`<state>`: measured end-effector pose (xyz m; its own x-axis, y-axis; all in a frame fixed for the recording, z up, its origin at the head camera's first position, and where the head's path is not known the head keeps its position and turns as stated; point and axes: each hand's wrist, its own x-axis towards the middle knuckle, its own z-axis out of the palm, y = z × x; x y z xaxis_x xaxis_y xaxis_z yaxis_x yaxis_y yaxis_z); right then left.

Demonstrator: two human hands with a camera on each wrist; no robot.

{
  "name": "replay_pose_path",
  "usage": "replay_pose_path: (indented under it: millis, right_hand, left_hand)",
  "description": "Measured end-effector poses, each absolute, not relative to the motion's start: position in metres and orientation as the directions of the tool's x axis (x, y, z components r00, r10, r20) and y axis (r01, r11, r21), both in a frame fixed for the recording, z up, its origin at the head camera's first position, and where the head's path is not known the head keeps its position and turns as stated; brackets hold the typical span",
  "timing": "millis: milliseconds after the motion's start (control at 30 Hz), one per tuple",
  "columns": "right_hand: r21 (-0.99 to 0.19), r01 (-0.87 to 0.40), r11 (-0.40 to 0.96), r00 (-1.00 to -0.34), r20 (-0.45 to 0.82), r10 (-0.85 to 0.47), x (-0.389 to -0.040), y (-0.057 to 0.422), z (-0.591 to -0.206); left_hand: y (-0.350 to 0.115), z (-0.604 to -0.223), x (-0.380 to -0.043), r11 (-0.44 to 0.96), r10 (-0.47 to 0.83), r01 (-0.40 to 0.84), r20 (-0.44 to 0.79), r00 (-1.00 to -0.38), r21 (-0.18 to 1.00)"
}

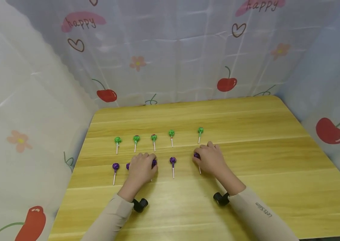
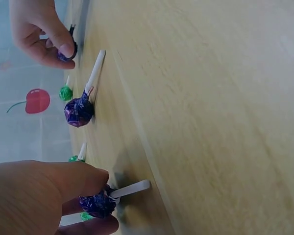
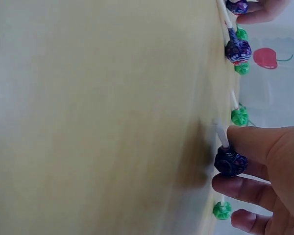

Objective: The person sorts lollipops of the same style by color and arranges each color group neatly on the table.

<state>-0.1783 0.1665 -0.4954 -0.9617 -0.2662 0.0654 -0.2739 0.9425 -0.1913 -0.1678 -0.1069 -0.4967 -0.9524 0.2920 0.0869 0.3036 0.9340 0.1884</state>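
Observation:
My left hand point(image 1: 141, 169) pinches a purple-wrapped lollipop point(image 2: 99, 202) by its head between thumb and fingers, the white stick pointing toward my side of the table. My right hand point(image 1: 210, 159) grips another purple lollipop point(image 3: 230, 161) by its head, the stick slanting out past the thumb. Between the hands lies a purple lollipop point(image 1: 173, 161) on the table. Left of my left hand rests one more purple lollipop point(image 1: 115, 167), and the purple head of another point(image 1: 128, 166) peeks out beside that hand, the rest hidden.
Behind the purple row, several green lollipops lie in a line, from the leftmost point(image 1: 117, 141) to the rightmost point(image 1: 200, 130). The wooden table point(image 1: 278, 167) meets a printed curtain point(image 1: 182, 67) at its back and sides. Black wrist cameras point(image 1: 140, 205) sit under both wrists.

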Motion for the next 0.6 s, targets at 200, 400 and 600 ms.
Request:
replay_pose_path:
  millis: [200,400,600]
  right_hand:
    - [-0.178,-0.291,0.940,-0.956,0.089,-0.279,-0.177,0.165,-0.502]
    - [-0.189,-0.281,0.941,-0.959,0.080,-0.271,-0.176,0.166,-0.503]
    - [-0.190,-0.280,0.941,-0.958,0.118,-0.261,-0.175,0.165,-0.499]
  left_hand:
    - [-0.108,-0.494,-0.165,0.942,0.269,0.281,0.090,-0.959,0.185]
    - [-0.109,-0.489,-0.161,0.951,0.231,0.244,0.091,-0.969,0.188]
    - [-0.114,-0.477,-0.154,0.956,0.178,0.197,0.102,-0.979,0.218]
